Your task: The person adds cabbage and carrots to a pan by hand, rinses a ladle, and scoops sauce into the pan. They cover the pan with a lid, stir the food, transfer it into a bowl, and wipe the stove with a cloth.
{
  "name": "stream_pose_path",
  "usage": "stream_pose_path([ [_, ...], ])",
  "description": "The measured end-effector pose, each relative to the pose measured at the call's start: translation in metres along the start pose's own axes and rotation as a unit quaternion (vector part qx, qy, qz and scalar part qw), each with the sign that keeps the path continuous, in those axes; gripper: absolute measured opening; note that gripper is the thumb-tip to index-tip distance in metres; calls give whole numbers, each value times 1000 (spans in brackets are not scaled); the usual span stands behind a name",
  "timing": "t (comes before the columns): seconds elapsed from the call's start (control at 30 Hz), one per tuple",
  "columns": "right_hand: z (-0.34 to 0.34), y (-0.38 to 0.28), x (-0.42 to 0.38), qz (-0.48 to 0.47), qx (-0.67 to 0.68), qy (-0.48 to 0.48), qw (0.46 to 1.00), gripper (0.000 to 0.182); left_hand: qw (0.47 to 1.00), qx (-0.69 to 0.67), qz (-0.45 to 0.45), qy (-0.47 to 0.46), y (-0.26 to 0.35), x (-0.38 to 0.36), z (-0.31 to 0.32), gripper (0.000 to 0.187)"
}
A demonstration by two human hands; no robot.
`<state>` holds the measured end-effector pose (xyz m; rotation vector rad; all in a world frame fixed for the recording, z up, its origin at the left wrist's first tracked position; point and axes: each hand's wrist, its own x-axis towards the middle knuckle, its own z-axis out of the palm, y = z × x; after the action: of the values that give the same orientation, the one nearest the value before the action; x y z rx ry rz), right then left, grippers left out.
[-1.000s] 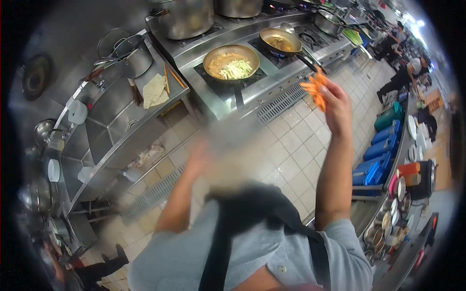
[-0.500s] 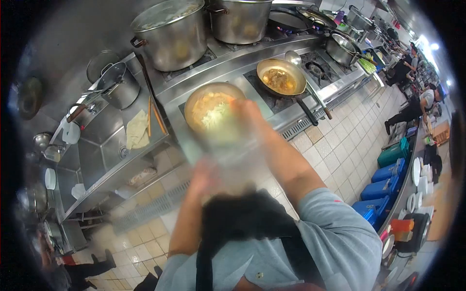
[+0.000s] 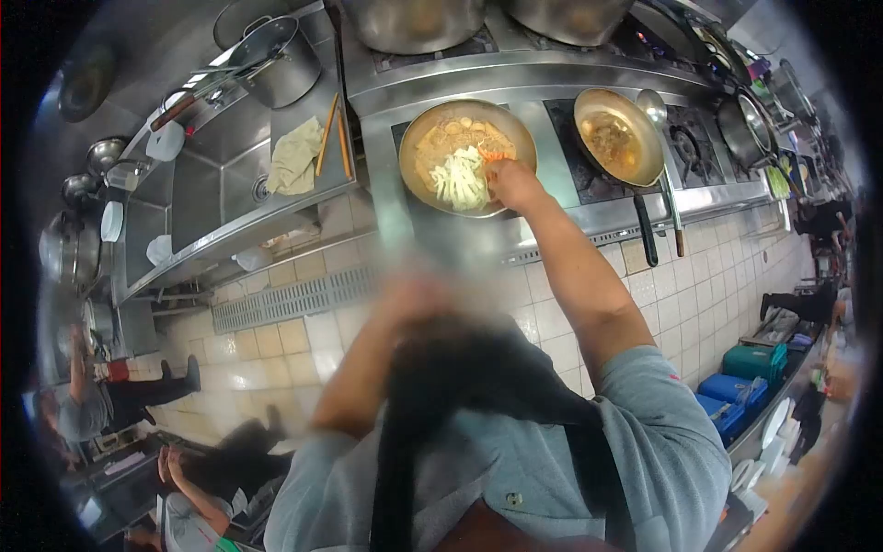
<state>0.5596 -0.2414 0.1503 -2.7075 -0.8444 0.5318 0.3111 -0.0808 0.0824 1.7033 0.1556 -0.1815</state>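
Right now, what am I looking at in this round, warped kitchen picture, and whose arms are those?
There is no machine here: a person wears one camera on the head, looking down, so its wide lens bends the view. The arms are that person's own. The right hand reaches over a round brass-coloured pan on the steel stove, holding orange carrot strips above pale vegetable strips. The left hand is too blurred to tell what it does. A second pan with a long dark handle sits to the right. Left of the stove are a steel sink, a beige cloth and wooden chopsticks.
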Motion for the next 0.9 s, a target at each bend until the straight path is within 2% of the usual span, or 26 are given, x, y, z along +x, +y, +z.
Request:
stream_pose_path([
  [0.03, -2, 0, -1, -3, 0, 4, 1000, 28, 1000, -2, -7, 4, -3, -3, 0, 20],
  [0.1, -2, 0, -3, -9, -2, 7, 1000, 26, 986, 142, 82, 11, -3, -2, 0, 23],
  [0.13, 2, 2, -6, -60, 4, 105, 993, 22, 987, 141, 80, 16, -2, -1, 0, 23],
  [0.17, 5, 4, -10, -110, 11, 202, 973, 19, 987, 94, 128, 2, 4, -2, 1, 25],
  [0.2, 3, 4, -15, -116, 11, 199, 973, 19, 983, 48, 177, -10, 8, -4, 2, 27],
  [0.23, -1, 5, -21, -105, 106, 233, 961, 16, 983, 49, 176, -3, 7, -5, 3, 27],
  [0.27, -3, 5, -28, -92, 200, 264, 939, 14, 994, 21, 105, 10, 3, -7, 4, 29],
  [0.3, -1, 8, -35, -97, 202, 262, 939, 14, 999, -8, 34, 22, -1, -8, 5, 31],
  [0.33, 0, 11, -44, -79, 260, 269, 924, 12, 999, -8, 33, 28, -6, -9, 5, 31],
  [0.37, 1, 13, -53, -61, 317, 276, 905, 12, 996, 34, 72, 28, -13, -7, 5, 32],
  [0.4, 0, 12, -63, -65, 319, 274, 905, 12, 991, 76, 110, 27, -4, -7, 4, 33],
  [0.43, -3, 9, -75, -9, 360, 237, 902, 12, 991, 77, 109, 30, 6, -7, 5, 33],
  [0.47, -3, 7, -84, 47, 399, 199, 894, 13, 995, -76, -41, 48, 47, -7, 7, 34],
  [0.5, 2, 6, -91, 46, 399, 197, 894, 13, 954, -227, -188, 63, 69, -8, 9, 36],
  [0.63, 42, 12, -111, 49, 388, 150, 908, 16, 969, -164, -175, 66, 41, -12, 15, 43],
  [0.67, 51, 8, -117, 36, 385, 134, 912, 16, 952, -304, -21, -31, 79, -30, 15, 46],
  [0.7, 60, 3, -124, 27, 382, 118, 916, 16, 951, -305, -22, -37, 62, -25, 16, 46],
  [0.77, 75, -8, -140, 55, 368, 97, 923, 17, 966, -213, -148, 23, 15, -11, 18, 47],
  [0.8, 84, -14, -147, 69, 390, 93, 914, 18, 916, -344, -205, -14, 85, -27, 7, 47],
  [0.9, 91, -42, -169, 96, 387, 84, 913, 18, 934, -282, -214, -56, 38, -4, 1, 46],
])
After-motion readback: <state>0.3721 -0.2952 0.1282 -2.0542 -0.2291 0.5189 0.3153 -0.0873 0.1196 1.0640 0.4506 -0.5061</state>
